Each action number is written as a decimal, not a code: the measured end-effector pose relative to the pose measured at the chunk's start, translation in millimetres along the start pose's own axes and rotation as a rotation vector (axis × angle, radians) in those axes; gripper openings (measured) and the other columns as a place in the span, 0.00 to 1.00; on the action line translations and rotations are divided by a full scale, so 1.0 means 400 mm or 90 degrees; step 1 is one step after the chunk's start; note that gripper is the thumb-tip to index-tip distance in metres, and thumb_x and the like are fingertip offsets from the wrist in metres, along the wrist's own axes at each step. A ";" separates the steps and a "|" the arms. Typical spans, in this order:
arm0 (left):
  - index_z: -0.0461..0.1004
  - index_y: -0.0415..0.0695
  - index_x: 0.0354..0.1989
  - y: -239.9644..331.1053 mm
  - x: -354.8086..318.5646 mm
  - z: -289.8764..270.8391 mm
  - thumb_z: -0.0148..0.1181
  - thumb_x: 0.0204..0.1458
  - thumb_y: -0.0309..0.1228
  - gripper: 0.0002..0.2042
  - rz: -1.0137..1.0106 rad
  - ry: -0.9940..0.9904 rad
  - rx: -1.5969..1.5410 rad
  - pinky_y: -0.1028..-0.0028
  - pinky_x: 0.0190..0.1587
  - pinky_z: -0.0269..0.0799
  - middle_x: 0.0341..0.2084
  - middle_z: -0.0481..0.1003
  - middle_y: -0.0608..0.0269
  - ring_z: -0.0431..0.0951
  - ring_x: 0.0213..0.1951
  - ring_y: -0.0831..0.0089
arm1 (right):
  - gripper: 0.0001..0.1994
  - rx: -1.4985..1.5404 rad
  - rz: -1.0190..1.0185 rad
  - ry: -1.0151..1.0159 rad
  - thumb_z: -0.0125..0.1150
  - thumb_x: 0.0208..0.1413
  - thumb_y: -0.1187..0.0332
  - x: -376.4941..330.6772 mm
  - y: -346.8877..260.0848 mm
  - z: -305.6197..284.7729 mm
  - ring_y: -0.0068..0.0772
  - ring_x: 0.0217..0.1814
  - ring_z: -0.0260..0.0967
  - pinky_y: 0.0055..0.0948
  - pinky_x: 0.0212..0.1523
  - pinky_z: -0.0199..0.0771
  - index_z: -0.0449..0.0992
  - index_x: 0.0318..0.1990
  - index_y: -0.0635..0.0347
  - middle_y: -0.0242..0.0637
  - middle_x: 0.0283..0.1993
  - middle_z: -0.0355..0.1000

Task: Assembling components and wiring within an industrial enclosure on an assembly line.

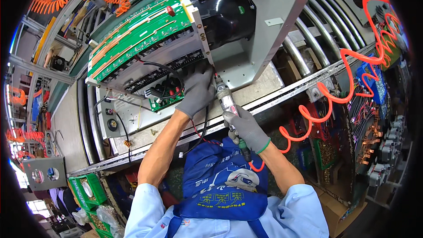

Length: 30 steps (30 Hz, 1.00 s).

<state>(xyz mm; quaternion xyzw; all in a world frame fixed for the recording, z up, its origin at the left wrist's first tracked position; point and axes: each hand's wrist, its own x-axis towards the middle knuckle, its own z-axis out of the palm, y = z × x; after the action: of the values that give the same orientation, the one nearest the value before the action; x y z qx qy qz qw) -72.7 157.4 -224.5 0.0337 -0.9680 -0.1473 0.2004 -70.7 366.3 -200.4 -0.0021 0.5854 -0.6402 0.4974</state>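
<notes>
My right hand (250,128), in a grey glove, is wrapped round an air screwdriver (227,101). The tool's tip points up and away, at the lower corner of the metal bracket (203,39) beside the green circuit board (141,39). My left hand (198,86), also gloved in grey, reaches in under the board next to the tool's tip. Its fingertips are partly hidden among black parts, so what they touch cannot be made out. Behind the bracket is a large black rounded part (231,15). A smaller green board (166,99) with red and black components lies left of my left hand.
The grey metal chassis (277,31) stands on a roller conveyor (308,39). An orange coiled air hose (326,92) hangs at the right. Green bins (83,189) stand lower left, and copper parts (370,143) lie at far right. Loose cables (205,128) hang over the conveyor's near edge.
</notes>
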 end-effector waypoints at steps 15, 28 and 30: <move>0.74 0.41 0.54 -0.009 -0.003 0.016 0.57 0.41 0.27 0.25 -0.016 0.019 -0.018 0.51 0.58 0.64 0.59 0.66 0.45 0.66 0.57 0.43 | 0.12 -0.005 -0.034 -0.006 0.57 0.64 0.60 0.011 0.014 -0.006 0.16 0.15 0.61 0.21 0.12 0.63 0.68 0.45 0.59 0.28 0.26 0.63; 0.73 0.39 0.54 -0.015 0.004 0.015 0.56 0.41 0.27 0.26 -0.033 0.012 -0.046 0.51 0.55 0.67 0.58 0.67 0.42 0.69 0.54 0.41 | 0.13 -0.016 -0.018 0.006 0.58 0.63 0.60 0.026 0.006 -0.006 0.16 0.17 0.61 0.20 0.13 0.62 0.67 0.46 0.57 0.27 0.28 0.65; 0.72 0.38 0.54 -0.014 0.004 0.013 0.56 0.41 0.27 0.26 -0.010 0.031 -0.012 0.51 0.54 0.67 0.57 0.67 0.41 0.69 0.52 0.40 | 0.13 -0.019 -0.025 -0.004 0.58 0.63 0.60 0.028 0.007 -0.009 0.16 0.17 0.61 0.20 0.13 0.62 0.67 0.46 0.57 0.27 0.28 0.65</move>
<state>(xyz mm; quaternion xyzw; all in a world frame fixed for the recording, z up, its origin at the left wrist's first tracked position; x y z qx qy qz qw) -76.3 153.0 -230.1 0.0431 -0.9612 -0.1569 0.2228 -76.8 362.3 -210.1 -0.0230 0.5930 -0.6412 0.4864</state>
